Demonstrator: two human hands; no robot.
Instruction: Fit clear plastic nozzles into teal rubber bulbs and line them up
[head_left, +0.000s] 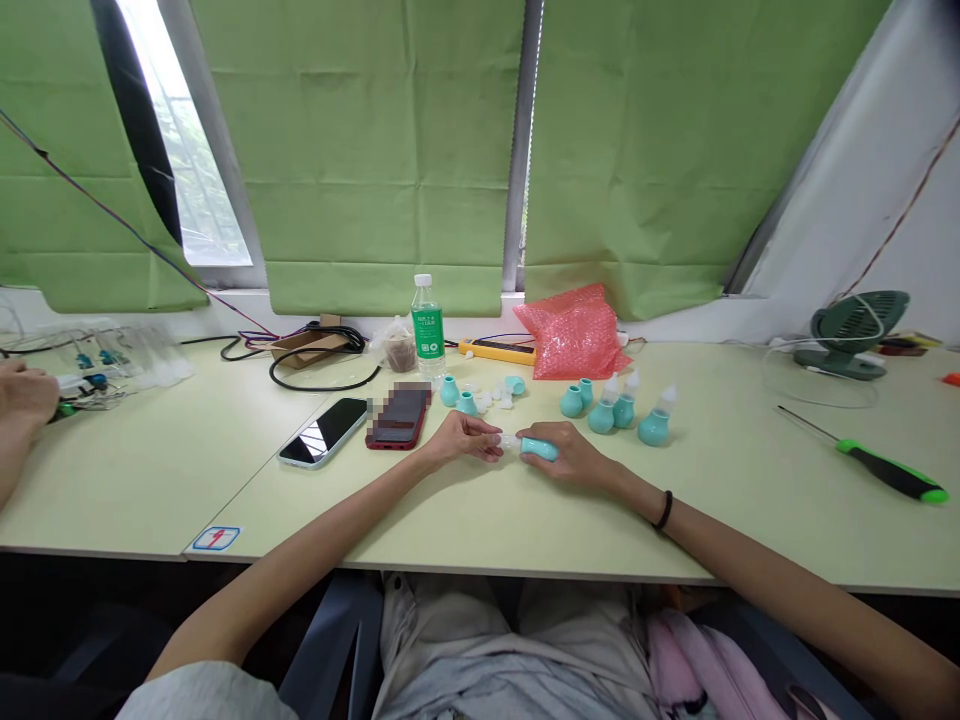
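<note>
In front of me on the table, my right hand [568, 452] is wrapped around a teal squeeze bulb [539, 449], which lies sideways with its neck to the left. My left hand [466, 438] pinches a clear plastic nozzle [509, 441] at the neck of that bulb; how far the two are joined I cannot tell. Beyond my left hand are loose teal bulbs [466, 403] and several small whitish plastic pieces [495, 398]. Past my right hand stand bulbs with clear nozzles on top [654, 427], along with two bulbs without nozzles [571, 402].
Two phones [324, 433] [400, 415] lie to the left. A water bottle [427, 330], a red bubble-wrap bag [574, 335] and a yellow tool [499, 351] are behind. To the right are a screwdriver [862, 458] and a small fan [855, 335]. Another person's hand [26, 395] is at far left.
</note>
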